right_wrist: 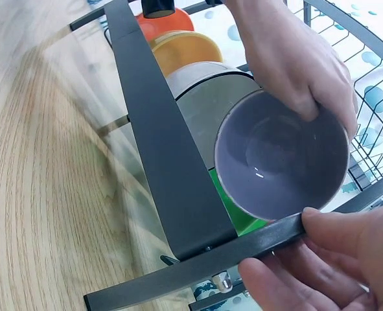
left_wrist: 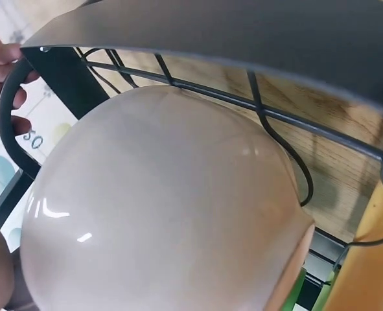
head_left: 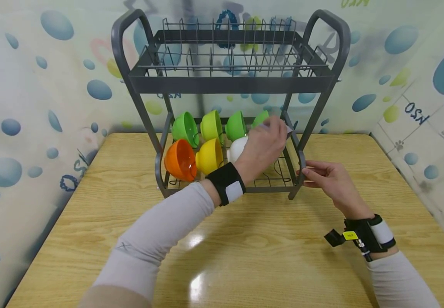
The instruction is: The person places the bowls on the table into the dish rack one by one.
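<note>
My left hand (head_left: 264, 145) reaches into the lower tier of a dark two-tier dish rack (head_left: 229, 84) and grips a purple-grey bowl (right_wrist: 278, 159) by its rim, thumb inside. In the head view that bowl is mostly hidden behind the hand. Just left of it a white bowl (head_left: 238, 148) stands tilted on its side among the wires; its rounded outside (left_wrist: 159, 194) fills much of the left wrist view. At the rack's right end my right hand (head_left: 331, 184) pinches the side rail (right_wrist: 262, 240) between thumb and fingers.
Orange (head_left: 179, 160) and yellow (head_left: 209, 156) bowls stand in the front row. Behind them are several green and yellow-green bowls (head_left: 211, 125). The upper tier (head_left: 225, 55) overhangs them. The rack stands on a wooden table (head_left: 245, 244) against a patterned wall.
</note>
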A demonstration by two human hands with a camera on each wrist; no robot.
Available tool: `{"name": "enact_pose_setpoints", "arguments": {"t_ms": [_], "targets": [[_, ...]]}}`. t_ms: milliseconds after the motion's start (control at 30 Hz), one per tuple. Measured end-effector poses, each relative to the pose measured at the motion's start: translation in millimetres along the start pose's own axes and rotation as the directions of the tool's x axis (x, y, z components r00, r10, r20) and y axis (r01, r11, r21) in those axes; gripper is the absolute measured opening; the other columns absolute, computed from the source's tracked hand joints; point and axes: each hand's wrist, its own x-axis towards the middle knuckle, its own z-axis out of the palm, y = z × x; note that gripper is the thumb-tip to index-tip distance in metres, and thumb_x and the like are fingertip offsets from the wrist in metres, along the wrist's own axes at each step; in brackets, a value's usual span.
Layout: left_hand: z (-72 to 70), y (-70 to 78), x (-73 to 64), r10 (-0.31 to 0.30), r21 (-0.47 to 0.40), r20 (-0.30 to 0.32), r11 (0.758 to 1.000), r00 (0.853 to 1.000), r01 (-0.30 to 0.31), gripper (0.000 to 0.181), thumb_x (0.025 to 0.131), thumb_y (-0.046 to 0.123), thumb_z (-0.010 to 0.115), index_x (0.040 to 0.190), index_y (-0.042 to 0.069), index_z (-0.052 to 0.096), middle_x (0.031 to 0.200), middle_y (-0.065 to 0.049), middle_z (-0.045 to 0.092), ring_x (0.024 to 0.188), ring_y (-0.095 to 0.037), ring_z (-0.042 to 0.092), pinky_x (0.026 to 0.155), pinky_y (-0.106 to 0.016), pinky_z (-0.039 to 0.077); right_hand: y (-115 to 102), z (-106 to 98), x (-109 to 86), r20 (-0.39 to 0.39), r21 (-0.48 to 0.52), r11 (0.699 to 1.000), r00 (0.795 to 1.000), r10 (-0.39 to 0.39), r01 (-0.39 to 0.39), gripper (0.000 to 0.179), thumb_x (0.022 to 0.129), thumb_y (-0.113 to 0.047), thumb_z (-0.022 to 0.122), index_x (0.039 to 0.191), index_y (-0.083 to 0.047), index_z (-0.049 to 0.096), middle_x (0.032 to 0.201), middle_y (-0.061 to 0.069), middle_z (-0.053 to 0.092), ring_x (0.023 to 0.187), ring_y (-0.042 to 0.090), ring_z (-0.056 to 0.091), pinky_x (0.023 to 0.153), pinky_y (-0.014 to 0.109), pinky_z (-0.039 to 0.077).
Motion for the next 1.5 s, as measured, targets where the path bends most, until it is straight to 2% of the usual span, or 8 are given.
{"name": "enact_pose_setpoints", "arguments": {"t_ms": [133,233,467,733,967,1067,1333,1500], "targets": [[1.1,3.7,0.8,0.006,0.057,-0.014,0.998,1.0,-0.005,0.044,0.102,0.009,0.018,0.112,0.002,0.06,0.093,-0.006,0.058,0.043,-0.011,0.032,0.039,-0.022,0.026,1,1,0.2,-0.01,-0.003,1.0,1.0,-0.005,0.005,0.052,0.095,-0.032,0.056,0.136,0.0,0.052,0.112,-0.002,0.068,0.094,0.004,0.067,0.08,0.023,0.055],[0.9,5.4,1.4,0.003,0.08,-0.006,0.997,1.0,-0.003,0.044,0.102,0.008,0.017,0.111,0.002,0.06,0.092,-0.007,0.057,0.042,-0.011,0.03,0.039,-0.022,0.023,1,1,0.4,-0.013,-0.002,1.0,1.0,-0.004,0.004,0.053,0.095,-0.032,0.057,0.136,0.001,0.052,0.113,-0.002,0.066,0.095,0.004,0.067,0.08,0.023,0.055],[-1.2,9.9,3.1,0.002,0.098,-0.022,0.995,1.0,0.0,0.046,0.103,0.008,0.016,0.106,0.003,0.061,0.089,-0.007,0.058,0.041,-0.011,0.028,0.039,-0.021,0.024,0,1,0.3,-0.006,-0.005,1.0,1.0,0.014,-0.014,0.052,0.094,-0.033,0.057,0.136,-0.001,0.053,0.113,0.006,0.07,0.095,0.005,0.068,0.08,0.023,0.055],[-2.8,17.5,3.7,0.055,0.12,0.044,0.991,0.998,-0.06,0.044,0.101,0.002,0.016,0.114,-0.004,0.057,0.09,-0.009,0.057,0.042,-0.015,0.033,0.039,-0.021,0.033,2,1,0.6,-0.008,-0.007,1.0,1.0,0.005,-0.005,0.051,0.095,-0.033,0.057,0.135,-0.001,0.053,0.11,-0.001,0.07,0.095,0.005,0.068,0.08,0.023,0.055],[-0.2,26.5,-1.8,0.081,0.14,0.092,0.986,0.993,-0.093,0.04,0.099,-0.001,0.02,0.106,-0.001,0.059,0.09,-0.01,0.055,0.046,-0.014,0.04,0.041,-0.019,0.038,3,0,1.8,0.003,0.019,1.0,1.0,0.003,-0.003,0.052,0.094,-0.032,0.057,0.135,0.001,0.053,0.112,0.009,0.071,0.095,0.008,0.069,0.08,0.024,0.056],[0.6,29.9,-4.0,0.1,0.138,0.118,0.984,0.988,-0.116,0.039,0.098,-0.001,0.021,0.105,-0.001,0.059,0.091,-0.012,0.055,0.049,-0.014,0.044,0.041,-0.019,0.038,2,0,2.4,0.0,0.026,1.0,1.0,0.004,-0.004,0.052,0.094,-0.032,0.057,0.135,0.0,0.053,0.111,0.008,0.072,0.095,0.009,0.069,0.08,0.024,0.056],[0.8,35.3,-5.1,0.085,0.124,0.14,0.987,0.986,-0.103,0.035,0.097,0.0,0.025,0.105,-0.001,0.06,0.091,-0.012,0.055,0.049,-0.016,0.04,0.039,-0.021,0.039,2,-1,2.0,0.01,0.025,1.0,1.0,-0.012,0.012,0.051,0.095,-0.03,0.057,0.136,0.0,0.052,0.109,0.005,0.072,0.095,0.008,0.069,0.079,0.024,0.056],[-0.7,38.8,-5.4,0.072,0.092,0.141,0.992,0.987,-0.086,0.036,0.097,-0.001,0.026,0.105,-0.001,0.061,0.091,-0.012,0.056,0.047,-0.016,0.036,0.038,-0.02,0.035,1,0,1.2,0.005,0.028,1.0,1.0,-0.007,0.007,0.052,0.094,-0.031,0.057,0.135,0.001,0.053,0.109,0.003,0.072,0.096,0.009,0.069,0.08,0.024,0.056]]}}
